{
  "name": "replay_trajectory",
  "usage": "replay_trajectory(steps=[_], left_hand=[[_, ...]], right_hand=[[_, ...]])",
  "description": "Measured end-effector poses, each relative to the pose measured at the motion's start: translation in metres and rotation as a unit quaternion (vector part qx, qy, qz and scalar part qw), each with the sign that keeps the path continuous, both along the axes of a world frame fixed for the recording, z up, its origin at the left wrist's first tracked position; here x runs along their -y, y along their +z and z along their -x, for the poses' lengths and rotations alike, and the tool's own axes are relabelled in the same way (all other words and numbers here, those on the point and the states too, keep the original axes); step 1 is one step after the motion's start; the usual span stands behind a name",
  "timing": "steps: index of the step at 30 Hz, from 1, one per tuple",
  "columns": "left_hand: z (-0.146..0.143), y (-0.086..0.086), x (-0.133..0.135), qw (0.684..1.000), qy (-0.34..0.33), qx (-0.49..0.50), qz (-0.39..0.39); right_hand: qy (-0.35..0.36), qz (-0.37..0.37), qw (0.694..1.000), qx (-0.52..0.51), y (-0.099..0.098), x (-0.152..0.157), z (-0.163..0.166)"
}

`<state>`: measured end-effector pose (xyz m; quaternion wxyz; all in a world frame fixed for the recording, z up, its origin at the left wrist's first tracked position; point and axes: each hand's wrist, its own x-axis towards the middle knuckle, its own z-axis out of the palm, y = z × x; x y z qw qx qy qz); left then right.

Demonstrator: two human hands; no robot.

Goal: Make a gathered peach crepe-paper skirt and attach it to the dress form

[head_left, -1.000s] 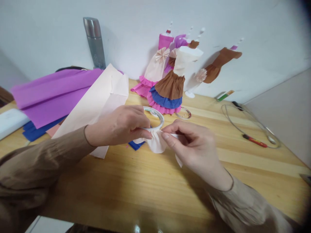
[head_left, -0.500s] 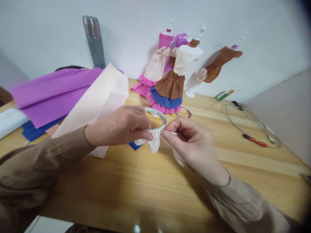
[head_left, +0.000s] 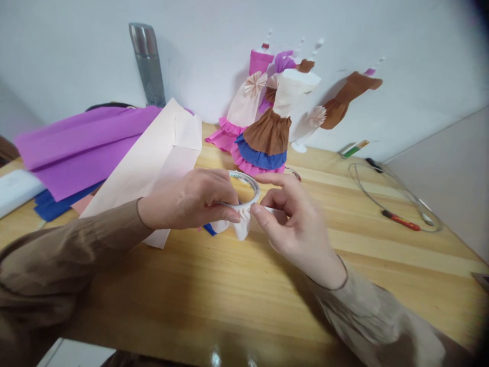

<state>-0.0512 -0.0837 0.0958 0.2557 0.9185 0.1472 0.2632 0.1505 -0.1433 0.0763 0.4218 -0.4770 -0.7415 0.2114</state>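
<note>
My left hand (head_left: 191,200) is closed around a roll of white tape (head_left: 244,184), thumb and fingers pinching gathered cream paper (head_left: 242,224) against its rim. My right hand (head_left: 293,219) meets it from the right, thumb and forefinger pinched on the same paper, other fingers arched over the roll's far edge. Both hands hover just above the wooden table (head_left: 244,285). A scrap of blue paper (head_left: 208,229) lies under the left fingers.
Cream paper sheets (head_left: 153,153), purple paper (head_left: 80,142) and blue paper (head_left: 53,206) lie at the left. Paper dresses on small stands (head_left: 267,127) line the wall beside a steel flask (head_left: 147,63). A wire loop (head_left: 393,196), a red tool (head_left: 401,221) and a marker (head_left: 353,149) lie right.
The hanging paper has been gathered in tighter against the roll. My right hand has moved closer and its fingers now reach over the roll's top edge.
</note>
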Motion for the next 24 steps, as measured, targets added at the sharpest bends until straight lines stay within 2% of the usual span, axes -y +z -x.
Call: replay_trajectory(steps=[3, 6, 9, 12, 15, 17, 21, 24], left_hand=[[0.002, -0.007, -0.007, 0.999, -0.003, -0.016, 0.034], [0.008, -0.012, -0.017, 0.994, -0.037, -0.022, 0.096], [0.011, -0.009, -0.018, 0.983, -0.072, -0.038, 0.167], [0.006, -0.004, -0.009, 0.977, 0.010, -0.076, 0.200], [-0.003, -0.005, 0.002, 0.981, 0.082, -0.079, 0.154], [-0.007, -0.008, 0.004, 0.984, 0.104, -0.068, 0.131], [-0.006, -0.013, 0.001, 0.981, 0.133, -0.048, 0.134], [-0.006, -0.011, 0.001, 0.982, 0.148, -0.029, 0.113]], right_hand=[[0.053, 0.048, 0.997, 0.020, 0.001, -0.004, -0.001], [0.043, 0.063, 0.997, 0.026, 0.002, -0.006, -0.001], [0.031, 0.062, 0.997, 0.041, 0.002, -0.006, 0.000], [0.028, 0.071, 0.996, 0.046, 0.001, -0.004, 0.003], [0.024, 0.077, 0.996, 0.047, 0.000, -0.002, 0.005], [0.029, 0.080, 0.996, 0.038, 0.000, -0.002, 0.005], [0.049, 0.086, 0.995, 0.010, 0.000, -0.001, 0.004], [0.024, 0.048, 0.998, 0.044, 0.000, 0.002, 0.002]])
